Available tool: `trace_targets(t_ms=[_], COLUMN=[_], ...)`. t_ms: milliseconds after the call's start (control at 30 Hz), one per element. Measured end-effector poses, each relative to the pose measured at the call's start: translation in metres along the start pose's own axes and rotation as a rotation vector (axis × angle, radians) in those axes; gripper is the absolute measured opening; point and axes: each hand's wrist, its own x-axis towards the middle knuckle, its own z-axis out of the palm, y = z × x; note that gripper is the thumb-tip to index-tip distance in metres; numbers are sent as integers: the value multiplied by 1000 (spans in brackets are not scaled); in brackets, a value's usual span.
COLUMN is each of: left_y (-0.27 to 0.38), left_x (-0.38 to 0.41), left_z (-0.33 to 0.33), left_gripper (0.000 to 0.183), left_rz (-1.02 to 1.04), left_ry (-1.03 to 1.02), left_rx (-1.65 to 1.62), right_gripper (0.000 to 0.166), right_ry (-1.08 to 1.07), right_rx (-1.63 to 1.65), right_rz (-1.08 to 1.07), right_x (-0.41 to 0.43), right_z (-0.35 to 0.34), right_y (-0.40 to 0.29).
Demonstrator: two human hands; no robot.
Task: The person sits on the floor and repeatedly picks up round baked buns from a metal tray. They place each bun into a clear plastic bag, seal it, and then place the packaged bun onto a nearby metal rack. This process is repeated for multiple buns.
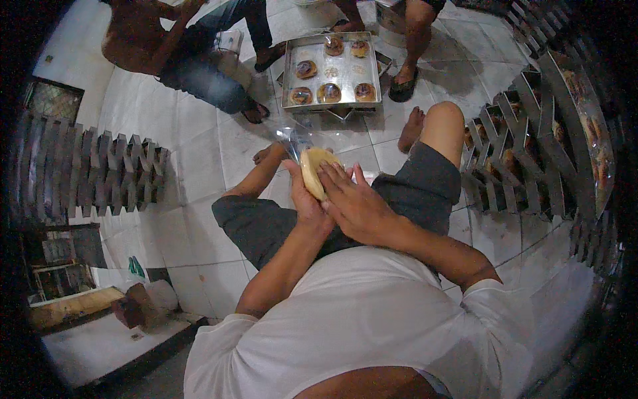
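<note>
A round, pale yellow bun [314, 172] is between my two hands, above my lap. My left hand [309, 199] supports it from the left and below, the thumb pointing up along its side. Across its right face lies my right hand [354, 199], fingers flat against it. A clear plastic bag [294, 139] stands out past the far end of the bun; how much of the bun it covers I cannot tell. Beyond my knees, a square metal baking tray [344, 70] carries several round buns with dark brown tops, such as the front middle bun [329, 93].
Stacked metal trays [99, 169] rise at the left. On the right, crisscrossed trays [518, 144] hold browned baked goods. Two other people sit across the tray, one showing a jeans leg [209, 80], the other a bare leg [416, 40]. White tiles [199, 164] cover the floor.
</note>
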Motion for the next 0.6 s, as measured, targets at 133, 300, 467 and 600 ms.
trace_targets(t_ms=[133, 300, 467, 600], left_y=[-11, 7, 27, 50], left_x=[8, -6, -64, -55], left_z=[12, 10, 63, 61], left_gripper=[65, 64, 54, 33], left_rz=[51, -81, -88, -165], left_ry=[197, 75, -182, -179], left_rx=[113, 64, 632, 1271], right_gripper=[50, 33, 22, 16], right_ry=[91, 589, 626, 678], right_rx=[-221, 259, 222, 142], right_rz=[5, 60, -39, -51], right_x=[27, 16, 18, 14], right_z=[13, -25, -42, -49], right_y=[20, 14, 28, 43])
